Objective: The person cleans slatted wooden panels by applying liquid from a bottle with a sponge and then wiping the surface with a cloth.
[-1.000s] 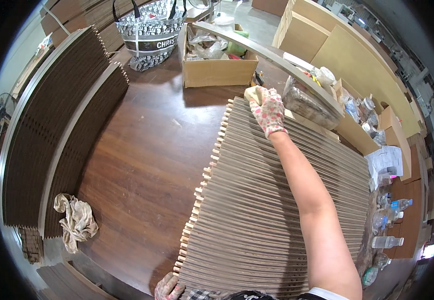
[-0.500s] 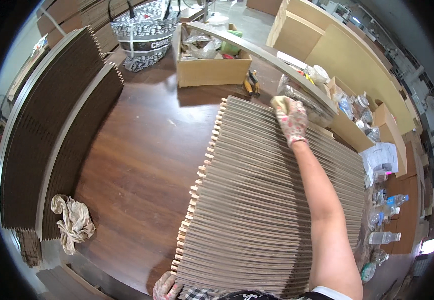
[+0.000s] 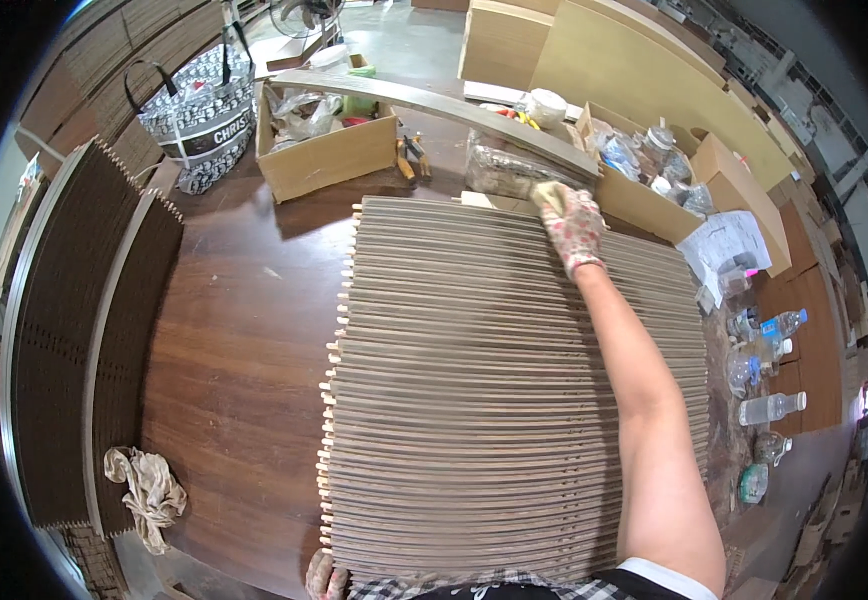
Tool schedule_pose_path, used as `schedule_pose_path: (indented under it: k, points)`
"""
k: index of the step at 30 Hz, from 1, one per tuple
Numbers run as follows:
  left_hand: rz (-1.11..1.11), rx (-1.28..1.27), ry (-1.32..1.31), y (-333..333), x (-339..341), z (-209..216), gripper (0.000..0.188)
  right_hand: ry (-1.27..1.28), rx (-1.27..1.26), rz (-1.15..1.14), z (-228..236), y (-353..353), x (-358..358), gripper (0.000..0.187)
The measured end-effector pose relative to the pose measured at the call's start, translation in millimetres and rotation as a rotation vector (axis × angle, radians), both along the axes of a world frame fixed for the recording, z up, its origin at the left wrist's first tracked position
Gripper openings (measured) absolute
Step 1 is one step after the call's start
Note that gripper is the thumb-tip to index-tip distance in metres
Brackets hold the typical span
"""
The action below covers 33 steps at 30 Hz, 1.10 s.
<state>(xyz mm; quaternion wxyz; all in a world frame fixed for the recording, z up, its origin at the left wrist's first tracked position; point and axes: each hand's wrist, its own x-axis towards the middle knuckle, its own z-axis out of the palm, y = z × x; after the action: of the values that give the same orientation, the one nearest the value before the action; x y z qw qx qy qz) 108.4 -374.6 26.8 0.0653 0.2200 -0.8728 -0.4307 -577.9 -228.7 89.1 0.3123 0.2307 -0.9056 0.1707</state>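
A broad row of grey-brown slats (image 3: 474,370) lies side by side on the brown table, with pale wooden pegs (image 3: 329,400) sticking out of the left ends. My right hand (image 3: 576,235), in a white glove with red spots, is closed on a yellowish pad (image 3: 550,196), perhaps a sponge. It rests on the slats near their far edge. My left hand (image 3: 327,578), gloved too, sits at the near left corner of the slats. Its fingers point forward beside the slat ends, and the lower edge of the picture cuts off the rest.
Stacks of dark slatted panels (image 3: 54,350) stand at the left, by a crumpled cloth (image 3: 149,495). Beyond the slats are a cardboard box (image 3: 329,155), pliers (image 3: 412,158) and a long bar (image 3: 434,105). Several plastic bottles (image 3: 772,408) and papers (image 3: 724,250) line the right side.
The view has turned, so the slats now run nearly level across it. My right hand has moved rightward along the far slats with the pad. The left hand stays at the near corner.
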Motion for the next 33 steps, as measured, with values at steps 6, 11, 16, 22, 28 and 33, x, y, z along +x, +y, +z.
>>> schedule_pose_path:
  k: [6,11,16,22,28,33]
  points:
    - [-0.007,-0.056,-0.024,0,-6,9,0.040,0.116,-0.095,0.485,-17,-106,66,0.034]
    - [0.001,-0.067,-0.043,-1,-7,10,0.040,0.112,0.117,0.277,-15,-9,9,0.028]
    - [-0.020,-0.090,-0.049,0,-19,12,0.040,-0.136,-0.077,-0.008,13,82,-16,0.030]
    - [-0.042,-0.159,-0.047,0,-55,13,0.041,-0.100,-0.137,0.389,-12,22,25,0.035]
    - [-0.061,-0.201,-0.049,-2,-76,14,0.041,-0.021,0.233,-0.162,-19,202,-61,0.042]
    - [-0.068,-0.244,-0.067,-2,-101,19,0.042,-0.240,-0.134,-0.308,6,255,-63,0.038]
